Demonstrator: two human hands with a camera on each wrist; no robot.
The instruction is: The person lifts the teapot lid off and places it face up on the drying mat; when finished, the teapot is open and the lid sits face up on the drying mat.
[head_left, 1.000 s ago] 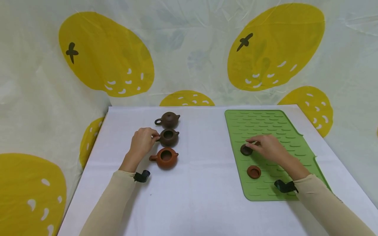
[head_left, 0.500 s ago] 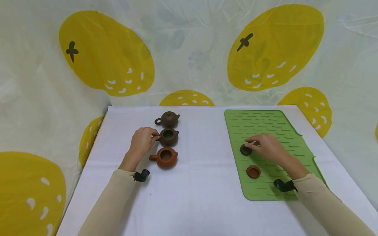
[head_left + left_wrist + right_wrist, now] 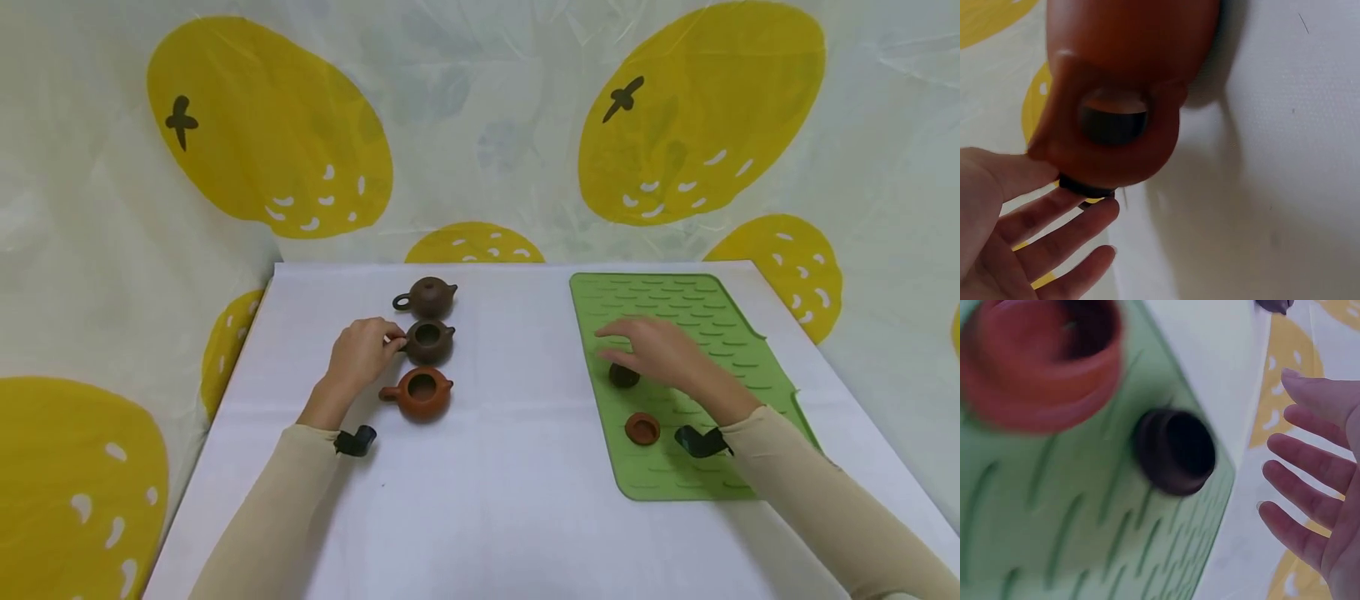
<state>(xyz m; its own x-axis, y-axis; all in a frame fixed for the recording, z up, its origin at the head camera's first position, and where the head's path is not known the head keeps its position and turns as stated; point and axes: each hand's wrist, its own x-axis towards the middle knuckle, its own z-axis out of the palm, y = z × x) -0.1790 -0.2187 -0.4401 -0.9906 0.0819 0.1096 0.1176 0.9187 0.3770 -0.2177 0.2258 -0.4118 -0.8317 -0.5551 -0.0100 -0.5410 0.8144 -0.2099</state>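
Observation:
A small dark brown teapot (image 3: 438, 352), lidless, stands in the middle of a column of teapots. My left hand (image 3: 362, 354) pinches its handle between thumb and fingers; in the left wrist view, a reddish-brown teapot (image 3: 1129, 44) hides most of it. On the green mat lies a dark brown teapot lid (image 3: 623, 377), hollow side up. Over it hovers my right hand (image 3: 656, 354), fingers extended and apart from the lid, as the right wrist view shows. Nearer me on the mat rests a reddish-brown lid (image 3: 642, 441), also hollow side up.
Farthest back in the column is a brown teapot (image 3: 431, 297) with its lid on. The open reddish teapot is at the front. A ridged green mat (image 3: 660, 483) covers part of the white table (image 3: 510, 500) on the right. A fruit-patterned cloth (image 3: 480, 133) hangs behind.
My right hand has let go of the dark lid, spread its fingers and lifted slightly away. The left hand keeps its pinch on the teapot handle.

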